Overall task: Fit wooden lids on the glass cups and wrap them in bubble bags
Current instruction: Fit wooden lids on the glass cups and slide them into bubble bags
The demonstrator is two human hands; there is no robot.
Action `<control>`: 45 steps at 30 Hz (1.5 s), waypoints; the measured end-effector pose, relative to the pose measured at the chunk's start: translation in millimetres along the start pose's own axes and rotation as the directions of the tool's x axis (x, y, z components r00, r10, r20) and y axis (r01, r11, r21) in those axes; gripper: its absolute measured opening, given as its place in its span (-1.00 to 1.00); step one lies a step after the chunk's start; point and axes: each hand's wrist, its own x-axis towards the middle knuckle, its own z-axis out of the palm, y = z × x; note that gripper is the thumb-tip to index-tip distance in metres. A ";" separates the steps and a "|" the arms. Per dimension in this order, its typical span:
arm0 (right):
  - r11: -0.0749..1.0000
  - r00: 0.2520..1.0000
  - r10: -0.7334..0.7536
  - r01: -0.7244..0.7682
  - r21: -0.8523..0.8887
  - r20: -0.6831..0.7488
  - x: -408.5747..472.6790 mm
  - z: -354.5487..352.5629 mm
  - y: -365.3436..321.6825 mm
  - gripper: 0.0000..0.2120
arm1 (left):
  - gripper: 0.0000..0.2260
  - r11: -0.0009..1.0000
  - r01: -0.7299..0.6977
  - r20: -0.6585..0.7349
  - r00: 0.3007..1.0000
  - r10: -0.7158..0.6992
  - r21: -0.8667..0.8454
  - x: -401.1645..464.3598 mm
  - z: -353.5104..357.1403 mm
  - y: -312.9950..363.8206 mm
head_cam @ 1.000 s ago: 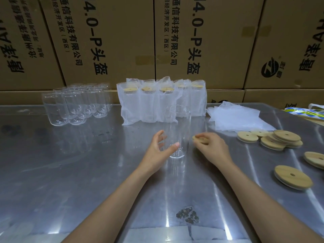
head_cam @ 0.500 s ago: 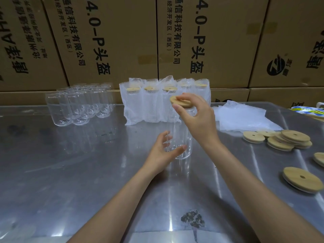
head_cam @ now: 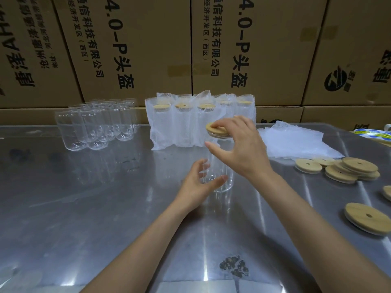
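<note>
Right hand (head_cam: 237,149) centre frame, fingers (head_cam: 222,124) spread flat over wooden lid (head_cam: 215,130), thumb (head_cam: 213,147) out below against the glass, lid sitting on rim of glass cup (head_cam: 220,166); seated fully or not, cannot tell. Left hand (head_cam: 198,185) just below, fingers curled loosely round lower part of cup, thumb (head_cam: 218,180) across the front, steadying it. Cup upright on steel table (head_cam: 105,208), middle of frame. Behind cup, row of wrapped cups (head_cam: 190,123) in bubble bags, lids on, upper centre. Cluster of bare glass cups (head_cam: 95,123) upper left, no lids. Flat pile of bubble bags (head_cam: 296,142) right of centre. Heap of loose lids (head_cam: 342,169) at right, overlapping; single lid (head_cam: 368,217) lower right, apart from heap; another lid cut by right edge. Tape roll (head_cam: 372,135) at far right edge, partly out of frame. Cardboard boxes (head_cam: 137,49) with printed text stacked across the top, behind table. Dark stain (head_cam: 233,266) on table, lower centre.
</note>
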 end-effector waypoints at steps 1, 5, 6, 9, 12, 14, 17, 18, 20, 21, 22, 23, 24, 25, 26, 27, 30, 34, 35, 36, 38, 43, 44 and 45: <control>1.000 1.000 -0.004 0.004 -0.003 0.005 -0.2 0.0 -0.1 -0.63 | -0.35 1.000 0.002 0.000 1.000 -0.002 0.000 0.1 -0.2 0.1; 0.999 1.000 -0.017 0.018 -0.045 0.021 5.5 -2.0 1.6 -0.64 | -0.38 1.000 0.002 -0.002 1.000 -0.002 0.010 -0.7 -0.2 0.1; 0.998 1.000 -0.024 0.025 -0.051 0.020 6.2 -2.2 2.1 -0.64 | -0.38 1.000 0.003 -0.002 1.000 -0.003 0.011 -0.8 -0.4 0.3; 0.998 0.998 -0.055 0.054 -0.034 -0.014 1.6 0.9 1.8 -0.64 | -0.38 1.000 0.003 -0.001 1.000 -0.003 0.009 -1.2 -0.7 0.8; 0.997 0.996 -0.072 0.073 0.020 -0.055 -2.6 6.9 5.3 -0.66 | -0.38 1.000 0.003 -0.003 1.000 -0.003 0.007 -1.2 -0.5 1.8; 0.992 0.993 -0.075 0.084 0.099 -0.093 -3.8 10.8 10.3 -0.69 | -0.38 1.000 -0.006 -0.007 1.000 0.006 0.016 -1.3 0.0 1.7; 0.955 0.971 0.087 -0.018 0.295 -0.221 -12.9 19.4 28.2 -0.66 | -0.39 1.000 -0.005 -0.019 1.000 0.005 0.019 -1.2 0.7 1.3; 0.939 0.953 0.193 -0.109 0.325 -0.236 -16.8 22.1 38.8 -0.64 | -0.39 1.000 -0.004 -0.021 1.000 0.004 0.022 -1.1 0.8 1.6; 0.916 0.913 0.373 -0.334 0.224 -0.164 -23.9 27.7 70.4 -0.63 | -0.39 1.000 -0.001 -0.013 1.000 0.001 0.025 -1.4 0.5 1.8; 0.893 0.890 0.447 -0.438 0.108 -0.086 -27.7 30.6 88.9 -0.64 | -0.41 1.000 0.000 -0.006 1.000 0.000 0.022 -1.8 0.4 2.0; 0.856 0.856 0.517 -0.517 0.001 -0.007 -30.3 32.6 105.1 -0.64 | -0.42 1.000 -0.002 -0.003 1.000 0.002 0.018 -2.0 0.6 2.1; 0.821 0.820 0.570 -0.566 -0.074 0.045 -30.5 33.8 117.6 -0.63 | -0.43 1.000 -0.007 -0.005 1.000 0.007 0.018 -2.2 0.4 2.0; 0.797 0.796 0.601 -0.591 -0.127 0.065 -29.2 34.4 126.2 -0.62 | -0.43 1.000 -0.012 -0.010 1.000 0.012 0.017 -2.1 0.5 1.7; 0.784 0.787 0.613 -0.595 -0.174 0.069 -26.6 35.0 132.4 -0.61 | -0.42 1.000 -0.015 -0.015 1.000 0.015 0.015 -1.9 0.4 1.3; 0.778 0.786 0.613 -0.586 -0.225 0.076 -23.9 35.4 137.5 -0.60 | -0.41 1.000 -0.016 -0.014 1.000 0.016 0.011 -1.6 0.5 1.1; 0.773 0.785 0.612 -0.571 -0.277 0.090 -21.0 35.9 141.1 -0.59 | -0.41 1.000 -0.016 -0.010 1.000 0.016 0.008 -1.6 0.5 0.9; 0.728 0.764 0.634 -0.538 -0.426 0.119 -14.3 38.3 150.0 -0.58 | -0.34 1.000 -0.019 0.006 1.000 0.019 0.007 -2.1 0.1 1.0; 0.628 0.708 0.694 -0.507 -0.590 0.130 -8.6 41.6 163.5 -0.56 | -0.28 0.999 -0.032 0.013 0.999 0.032 0.009 -1.8 -0.4 0.6; 0.603 0.684 0.716 -0.507 -0.615 0.138 -7.1 42.5 165.7 -0.55 | -0.28 0.999 -0.035 0.014 0.999 0.035 0.012 -1.7 -0.4 0.5; 0.582 0.664 0.733 -0.504 -0.639 0.145 -6.3 43.4 167.1 -0.54 | -0.27 0.999 -0.037 0.014 0.999 0.037 0.013 -1.4 -0.4 0.3; 0.553 0.650 0.746 -0.482 -0.680 0.145 -5.6 45.2 168.3 -0.51 | -0.27 0.999 -0.037 0.014 0.999 0.037 0.012 -1.1 -0.3 0.4; 0.541 0.694 0.713 -0.455 -0.707 0.100 -6.9 45.2 166.3 -0.49 | -0.28 1.000 -0.031 0.012 0.999 0.031 0.002 -1.5 0.1 1.4; 0.548 0.706 0.702 -0.457 -0.701 0.090 -7.6 45.0 165.2 -0.51 | -0.28 1.000 -0.028 0.013 1.000 0.028 0.003 -1.7 0.1 1.5; 0.559 0.724 0.686 -0.457 -0.692 0.075 -8.4 44.9 163.8 -0.53 | -0.28 1.000 -0.026 0.013 1.000 0.026 0.005 -1.8 0.0 1.6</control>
